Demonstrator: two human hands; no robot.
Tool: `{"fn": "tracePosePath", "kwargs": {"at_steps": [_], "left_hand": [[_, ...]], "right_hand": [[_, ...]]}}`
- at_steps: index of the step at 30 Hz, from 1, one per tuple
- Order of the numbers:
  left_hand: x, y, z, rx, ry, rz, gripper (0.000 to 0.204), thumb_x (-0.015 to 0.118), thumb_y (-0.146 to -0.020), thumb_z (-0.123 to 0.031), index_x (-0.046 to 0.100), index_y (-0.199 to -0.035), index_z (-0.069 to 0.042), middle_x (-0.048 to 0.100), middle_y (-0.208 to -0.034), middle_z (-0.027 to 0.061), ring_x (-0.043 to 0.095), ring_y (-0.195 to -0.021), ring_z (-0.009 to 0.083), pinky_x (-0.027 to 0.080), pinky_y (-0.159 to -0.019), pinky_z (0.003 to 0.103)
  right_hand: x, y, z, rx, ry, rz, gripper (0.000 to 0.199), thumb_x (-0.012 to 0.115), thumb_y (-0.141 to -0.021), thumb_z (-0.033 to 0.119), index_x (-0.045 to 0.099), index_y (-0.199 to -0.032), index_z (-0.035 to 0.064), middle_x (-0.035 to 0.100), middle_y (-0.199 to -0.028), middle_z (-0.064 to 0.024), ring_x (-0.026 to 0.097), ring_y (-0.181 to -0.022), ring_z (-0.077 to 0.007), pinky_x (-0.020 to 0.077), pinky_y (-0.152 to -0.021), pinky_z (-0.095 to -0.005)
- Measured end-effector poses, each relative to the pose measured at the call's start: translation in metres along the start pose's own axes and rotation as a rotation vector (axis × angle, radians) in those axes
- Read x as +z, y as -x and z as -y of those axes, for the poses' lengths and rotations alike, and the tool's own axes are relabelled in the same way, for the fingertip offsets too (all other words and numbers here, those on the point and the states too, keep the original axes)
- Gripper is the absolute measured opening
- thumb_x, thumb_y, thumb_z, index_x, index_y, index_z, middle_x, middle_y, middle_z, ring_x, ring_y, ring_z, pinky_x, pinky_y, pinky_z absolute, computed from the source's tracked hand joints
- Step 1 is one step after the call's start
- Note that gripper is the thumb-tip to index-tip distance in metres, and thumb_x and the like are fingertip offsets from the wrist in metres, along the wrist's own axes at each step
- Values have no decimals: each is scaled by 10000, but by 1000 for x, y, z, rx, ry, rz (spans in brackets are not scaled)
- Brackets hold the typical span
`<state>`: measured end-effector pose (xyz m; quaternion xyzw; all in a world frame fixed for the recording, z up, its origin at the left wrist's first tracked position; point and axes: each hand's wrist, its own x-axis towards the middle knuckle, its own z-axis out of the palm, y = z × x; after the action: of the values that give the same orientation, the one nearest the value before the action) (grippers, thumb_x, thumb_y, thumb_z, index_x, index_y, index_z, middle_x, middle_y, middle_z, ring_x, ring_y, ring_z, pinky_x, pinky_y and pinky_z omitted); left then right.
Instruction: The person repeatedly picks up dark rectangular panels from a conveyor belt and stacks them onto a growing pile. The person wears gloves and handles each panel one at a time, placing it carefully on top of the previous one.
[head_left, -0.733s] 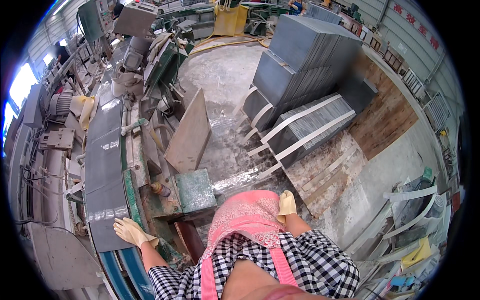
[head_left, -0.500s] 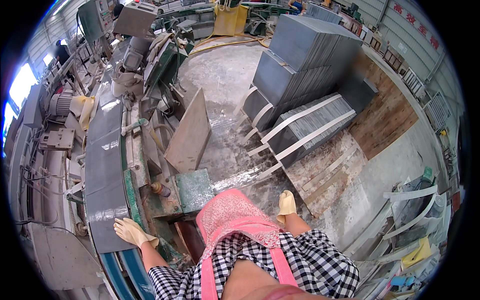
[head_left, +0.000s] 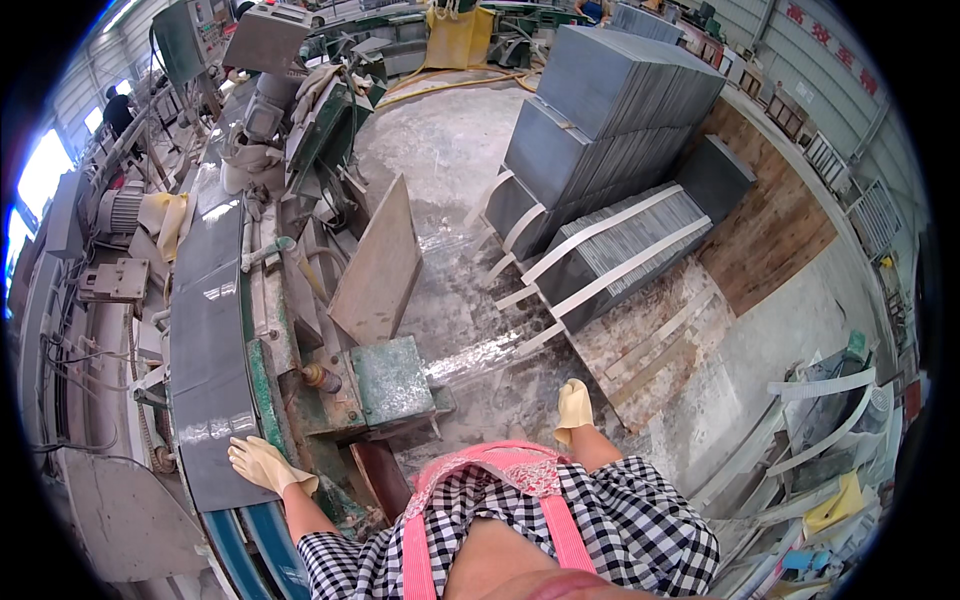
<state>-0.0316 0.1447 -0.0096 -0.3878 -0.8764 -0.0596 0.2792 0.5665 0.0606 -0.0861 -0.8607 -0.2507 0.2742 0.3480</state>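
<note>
Grey stone slab (head_left: 208,330) lay along conveyor (head_left: 258,400), near end under left hand (head_left: 262,463), gloved fingers spread flat on slab's near right corner. Right hand (head_left: 573,408) hung free, fingers loosely together, holding nothing. Step judged: steadying slab; next calls for firmer two-handed grip.

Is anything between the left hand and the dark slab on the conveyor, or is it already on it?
Nothing visible stands between them. The left hand, in a pale glove, lies flat on the near end of the dark slab on the conveyor. The right hand hangs free at the side, above the wet floor, touching nothing.
</note>
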Motion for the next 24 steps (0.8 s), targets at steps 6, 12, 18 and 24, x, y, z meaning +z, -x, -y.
{"fn": "tracePosePath", "kwargs": {"at_steps": [6,12,18,24], "left_hand": [[2,0,1,11,-8,-28,405,431,-1003,-264,568,-1295,-19,617,-1248,175,573,-1147,325,415,-1023,410],[0,-1,-3,9,-19,-49,395,435,-1001,-262,574,-1286,-27,624,-1235,172,581,-1135,320,420,-1019,408],[2,0,1,2,-18,-51,403,432,-1002,-270,571,-1294,-29,625,-1239,172,582,-1138,320,421,-1017,408],[-2,0,-2,-1,-16,-42,405,430,-1005,-273,571,-1293,-27,623,-1241,175,581,-1140,319,423,-1013,413]], "right_hand": [[-1,-4,-2,32,12,37,428,451,-983,260,544,-1310,-1,606,-1267,-247,590,-1176,-366,463,-979,-406],[6,-16,-18,24,2,37,433,447,-982,258,537,-1318,1,600,-1279,-245,581,-1193,-363,457,-995,-406],[-4,1,11,42,-15,76,445,440,-986,254,503,-1349,5,578,-1310,-243,574,-1202,-353,455,-998,-400],[-2,-7,-2,7,27,67,432,444,-985,248,512,-1341,13,605,-1268,-231,594,-1169,-344,468,-975,-394]]}}
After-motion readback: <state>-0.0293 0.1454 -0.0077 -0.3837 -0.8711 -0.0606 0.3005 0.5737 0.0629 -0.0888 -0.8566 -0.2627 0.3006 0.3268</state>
